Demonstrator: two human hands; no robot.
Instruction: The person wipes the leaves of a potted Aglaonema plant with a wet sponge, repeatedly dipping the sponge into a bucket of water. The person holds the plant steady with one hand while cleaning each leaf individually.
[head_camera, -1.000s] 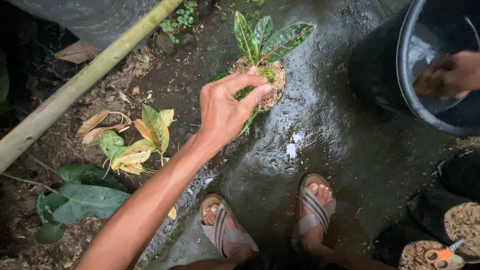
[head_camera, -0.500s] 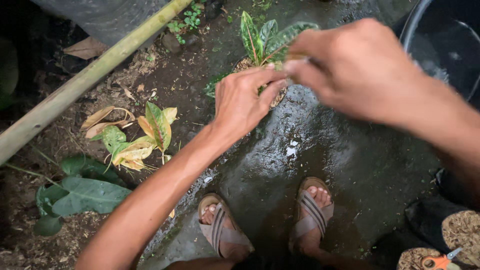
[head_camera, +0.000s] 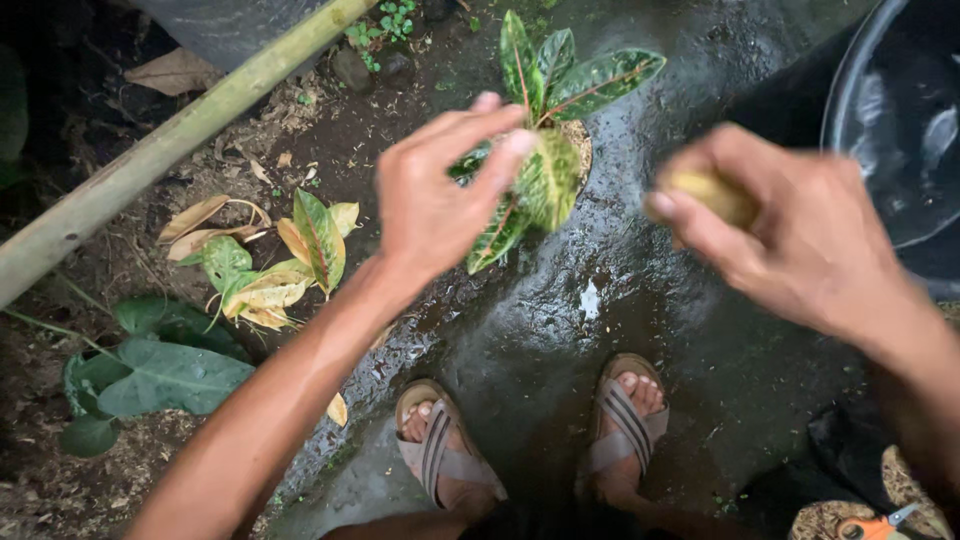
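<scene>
Seen from above, our left hand (head_camera: 440, 200) at centre frame pinches a speckled leaf of the small plant (head_camera: 545, 130) by the upper edge. Our right hand (head_camera: 790, 235) grips a yellowish sponge (head_camera: 712, 195), not yet touching that leaf.

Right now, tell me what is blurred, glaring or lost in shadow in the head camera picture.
Head view: the right hand and the yellowish thing it grips are smeared by motion blur; the left hand, pinching a variegated leaf, is softer at the fingertips; the wet dark ground throws patchy glare; the black tub reflects light in its water; the left edge sinks into deep shadow.
</scene>
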